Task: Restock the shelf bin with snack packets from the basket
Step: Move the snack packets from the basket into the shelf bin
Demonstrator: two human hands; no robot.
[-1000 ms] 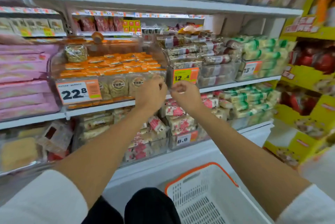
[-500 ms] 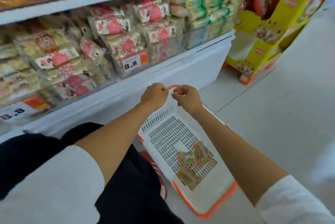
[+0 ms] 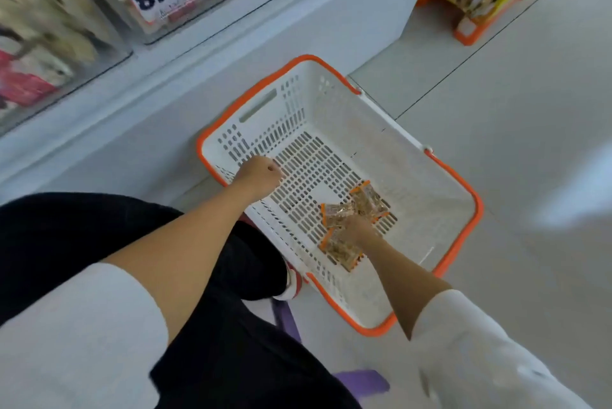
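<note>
Right hand point(image 3: 356, 230) on snack packets point(image 3: 367, 201) in the basket point(image 3: 478, 210) — grip hidden; left hand point(image 3: 261, 173) curled, empty. Overlapping packets under the fingers may slip free.

A basket point(image 3: 477, 210) sits on the floor point(image 3: 503, 117) before the shelf base point(image 3: 265, 31). Snack packets point(image 3: 337, 215) lie inside, toward its end away from the shelf, under the right hand point(image 3: 359, 229).

A white slotted basket point(image 3: 414, 183) with an orange rim stands on the floor point(image 3: 513, 127) against the shelf base point(image 3: 132, 130). A few clear, orange-ended packets point(image 3: 336, 215) lie overlapping on its bottom.
</note>
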